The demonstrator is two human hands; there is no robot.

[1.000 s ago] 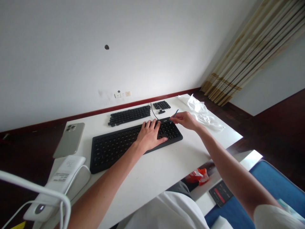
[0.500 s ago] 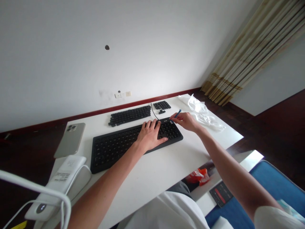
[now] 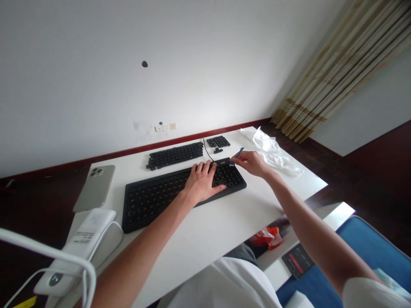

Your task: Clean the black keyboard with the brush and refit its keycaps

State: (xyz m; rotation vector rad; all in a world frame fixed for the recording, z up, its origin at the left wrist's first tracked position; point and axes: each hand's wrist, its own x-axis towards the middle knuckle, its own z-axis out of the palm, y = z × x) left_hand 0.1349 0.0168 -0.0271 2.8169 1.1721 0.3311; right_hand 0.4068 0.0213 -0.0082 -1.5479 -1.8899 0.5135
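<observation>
A black keyboard (image 3: 150,199) with its keycaps off lies across the white desk, bare key sockets showing. My left hand (image 3: 201,183) rests flat on its right half, fingers spread and pressing on the frame. In my right hand (image 3: 252,163) is a slim blue brush (image 3: 239,152), pinched between thumb and fingers. Its pale head touches or hovers over the top right corner of the keyboard; I cannot tell which. Behind the keyboard, removed black keycaps (image 3: 176,155) sit in rows, with a smaller keycap group (image 3: 220,141) and a few arrow-type keycaps (image 3: 218,150) to the right.
A phone (image 3: 95,188) and a white power bank (image 3: 81,244) with a cable occupy the desk's left side. Crumpled clear plastic (image 3: 271,149) lies at the back right. Below the front edge are a red wrapper (image 3: 269,237) and a dark device (image 3: 298,262) on a blue seat (image 3: 369,248).
The brush in my right hand has shifted very slightly and changed its tilt a little. My left hand stays in place on the keyboard.
</observation>
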